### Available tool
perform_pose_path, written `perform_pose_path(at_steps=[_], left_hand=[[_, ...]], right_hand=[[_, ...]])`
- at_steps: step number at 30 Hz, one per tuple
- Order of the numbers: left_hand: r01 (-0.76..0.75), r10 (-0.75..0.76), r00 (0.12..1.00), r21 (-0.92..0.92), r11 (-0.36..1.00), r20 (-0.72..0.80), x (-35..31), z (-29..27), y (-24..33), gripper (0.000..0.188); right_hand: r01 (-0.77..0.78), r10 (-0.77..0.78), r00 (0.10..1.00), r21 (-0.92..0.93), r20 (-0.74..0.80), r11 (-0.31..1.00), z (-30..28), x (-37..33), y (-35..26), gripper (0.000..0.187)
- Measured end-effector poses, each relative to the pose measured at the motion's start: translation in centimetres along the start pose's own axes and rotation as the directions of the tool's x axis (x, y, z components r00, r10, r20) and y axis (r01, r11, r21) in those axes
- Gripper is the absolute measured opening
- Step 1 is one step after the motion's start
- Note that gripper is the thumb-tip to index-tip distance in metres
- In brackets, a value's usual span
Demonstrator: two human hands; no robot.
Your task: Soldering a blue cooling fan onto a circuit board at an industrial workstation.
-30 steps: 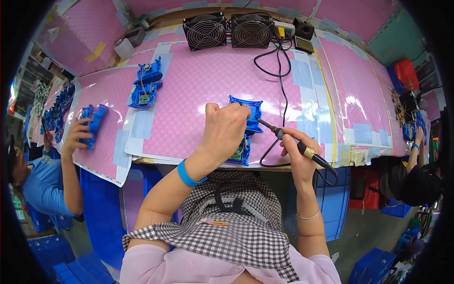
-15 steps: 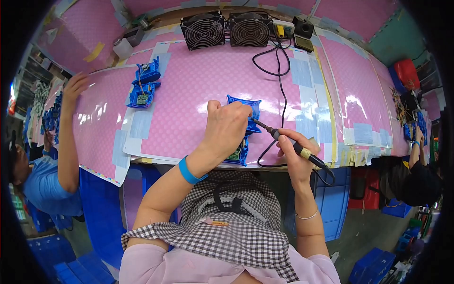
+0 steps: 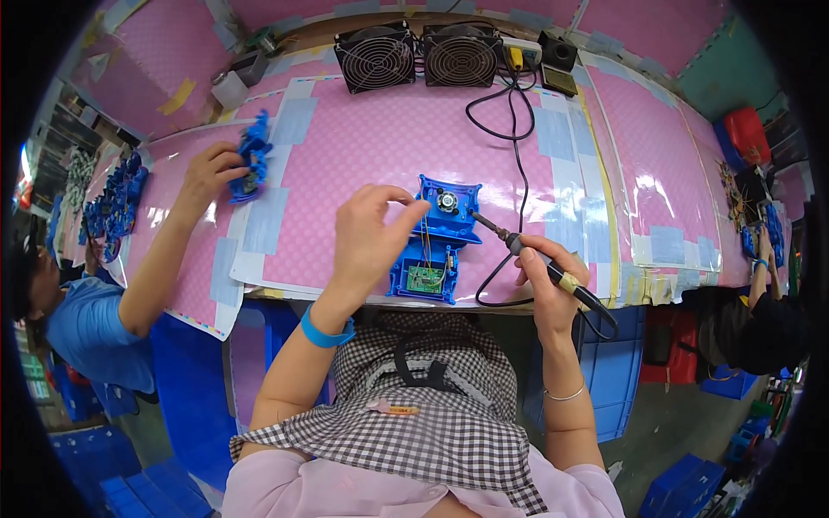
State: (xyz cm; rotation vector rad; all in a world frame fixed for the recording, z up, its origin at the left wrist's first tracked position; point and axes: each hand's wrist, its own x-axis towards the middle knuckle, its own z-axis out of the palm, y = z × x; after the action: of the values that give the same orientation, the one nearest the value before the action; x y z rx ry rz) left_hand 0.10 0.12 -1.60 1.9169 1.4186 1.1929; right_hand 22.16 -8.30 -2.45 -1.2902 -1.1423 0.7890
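A blue plastic housing (image 3: 436, 237) lies open on the pink mat (image 3: 371, 147), with a small round speaker in its upper half and a green circuit board (image 3: 426, 277) in the lower half. My left hand (image 3: 371, 237) hovers just left of it, thumb and fingers spread and reaching toward the upper half. My right hand (image 3: 546, 281) grips a soldering iron (image 3: 540, 263) by its black handle. The iron's tip points at the right edge of the upper half.
Two black fans (image 3: 414, 53) stand at the back of the bench, with the iron's cord (image 3: 515, 155) trailing toward them. A co-worker's hand (image 3: 211, 173) at the left touches a stack of blue parts (image 3: 252, 157). Another person sits at the far right.
My left hand has lifted off the housing and shifted left, uncovering its upper half. The co-worker's hand has moved right onto the stack of blue parts.
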Motion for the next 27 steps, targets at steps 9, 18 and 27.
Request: perform_pose_path(at_steps=[9, 18, 27], left_hand=[[-0.107, 0.070, 0.988, 0.294, 0.950, 0.135, 0.3, 1.3, 0.2, 0.022], [0.072, -0.067, 0.997, -0.155, 0.985, 0.037, 0.1, 1.5, 1.8, 0.012], [-0.139, 0.103, 0.955, 0.110, 0.984, 0.278, 0.6, 1.9, 1.2, 0.014]], right_hand=[[0.024, -0.024, 1.000, -0.004, -0.001, 1.000, 0.2, -0.4, -0.2, 0.017], [0.056, -0.056, 0.998, -0.060, 0.007, 0.997, 0.6, -0.2, 0.3, 0.018], [0.017, -0.017, 1.000, -0.029, 0.004, 0.999, 0.5, -0.3, 0.0, 0.017]])
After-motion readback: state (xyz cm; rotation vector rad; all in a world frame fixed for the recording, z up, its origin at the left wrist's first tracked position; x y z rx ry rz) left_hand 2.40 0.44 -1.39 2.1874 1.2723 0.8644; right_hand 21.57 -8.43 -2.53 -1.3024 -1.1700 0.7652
